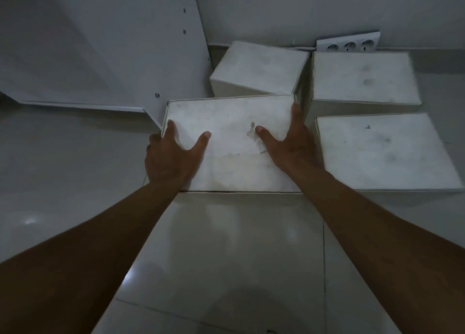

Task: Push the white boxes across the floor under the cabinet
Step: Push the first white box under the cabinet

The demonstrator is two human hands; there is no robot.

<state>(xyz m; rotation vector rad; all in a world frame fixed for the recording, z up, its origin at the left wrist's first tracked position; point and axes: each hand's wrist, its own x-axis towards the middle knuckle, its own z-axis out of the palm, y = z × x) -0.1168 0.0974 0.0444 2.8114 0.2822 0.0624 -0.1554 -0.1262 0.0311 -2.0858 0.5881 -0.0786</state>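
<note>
Several white boxes stand on the tiled floor beside a white cabinet (120,57). The nearest white box (231,142) lies with its far left corner against the cabinet's lower edge. My left hand (168,157) grips its left edge, thumb and forefinger on the lid and the other fingers curled over the side. My right hand (289,145) holds the right edge, thumb on the lid and fingers down the side. A second box (259,68) sits behind it by the wall. Two more boxes (362,77) (382,150) stand to the right.
A white power strip (348,44) with three sockets leans against the wall behind the boxes. Glossy floor tiles (75,170) stretch to the left and towards me. The wall closes off the back.
</note>
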